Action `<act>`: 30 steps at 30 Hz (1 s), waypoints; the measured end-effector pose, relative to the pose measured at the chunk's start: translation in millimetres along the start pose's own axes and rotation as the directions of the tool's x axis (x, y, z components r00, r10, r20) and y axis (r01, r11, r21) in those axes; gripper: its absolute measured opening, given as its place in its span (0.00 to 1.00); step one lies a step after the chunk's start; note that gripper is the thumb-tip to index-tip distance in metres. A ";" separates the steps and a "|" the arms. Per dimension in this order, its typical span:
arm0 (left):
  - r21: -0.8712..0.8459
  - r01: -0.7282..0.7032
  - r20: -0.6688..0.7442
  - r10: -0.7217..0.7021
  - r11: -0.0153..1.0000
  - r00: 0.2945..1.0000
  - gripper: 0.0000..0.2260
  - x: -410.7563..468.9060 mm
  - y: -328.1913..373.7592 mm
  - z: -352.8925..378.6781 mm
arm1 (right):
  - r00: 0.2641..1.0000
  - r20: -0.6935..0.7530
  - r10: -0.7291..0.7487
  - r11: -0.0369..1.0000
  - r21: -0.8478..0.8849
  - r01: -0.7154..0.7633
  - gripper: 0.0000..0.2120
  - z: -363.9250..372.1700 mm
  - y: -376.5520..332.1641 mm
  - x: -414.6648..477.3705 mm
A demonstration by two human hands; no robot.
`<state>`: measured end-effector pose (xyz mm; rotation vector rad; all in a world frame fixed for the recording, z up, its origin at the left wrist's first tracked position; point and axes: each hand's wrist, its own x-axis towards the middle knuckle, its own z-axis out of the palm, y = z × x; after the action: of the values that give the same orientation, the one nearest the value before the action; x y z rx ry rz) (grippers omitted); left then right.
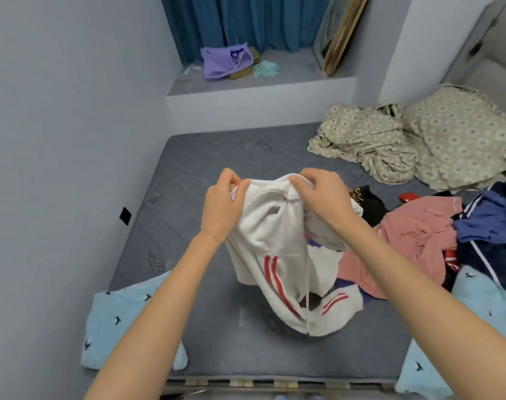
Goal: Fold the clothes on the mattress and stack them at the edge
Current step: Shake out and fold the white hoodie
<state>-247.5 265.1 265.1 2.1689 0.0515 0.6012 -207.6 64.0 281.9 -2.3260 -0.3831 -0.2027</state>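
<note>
I hold a white garment with red stripes (274, 249) up over the grey mattress (199, 174). My left hand (224, 206) pinches its top edge on the left, and my right hand (322, 194) pinches the same edge on the right. Its lower part and a drawstring hang down onto the mattress. To the right lies a loose pile: a pink garment (413, 238), a blue one (500, 223), a navy one with white stripes (482, 255) and a black one (370, 206).
Crumpled patterned bedding (404, 142) lies at the far right. Light blue cloth with bird prints sits at the near left (121, 321) and near right (477, 295) edges. A ledge behind holds a purple bag (225, 60). A wall runs along the left.
</note>
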 end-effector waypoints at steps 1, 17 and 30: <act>-0.006 -0.002 0.001 0.002 1.000 1.000 0.13 4.7 1.1 -5.4 | 1.000 -0.001 -0.010 1.000 0.002 0.010 0.20 -0.8 -4.6 4.0; 0.023 0.245 0.210 -0.244 0.969 0.947 0.12 -7.6 -88.0 -47.9 | 0.983 0.156 -0.098 0.990 0.117 0.080 0.20 78.5 -46.8 36.9; -0.115 0.362 0.663 -0.200 0.925 0.721 0.05 14.6 -181.7 -67.6 | 0.963 0.267 0.039 0.994 0.088 -0.065 0.16 196.4 -80.7 44.9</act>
<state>-232.9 432.7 167.8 1.9643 -0.0564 -0.3267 -186.1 267.4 209.3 -2.2687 -0.4515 0.1521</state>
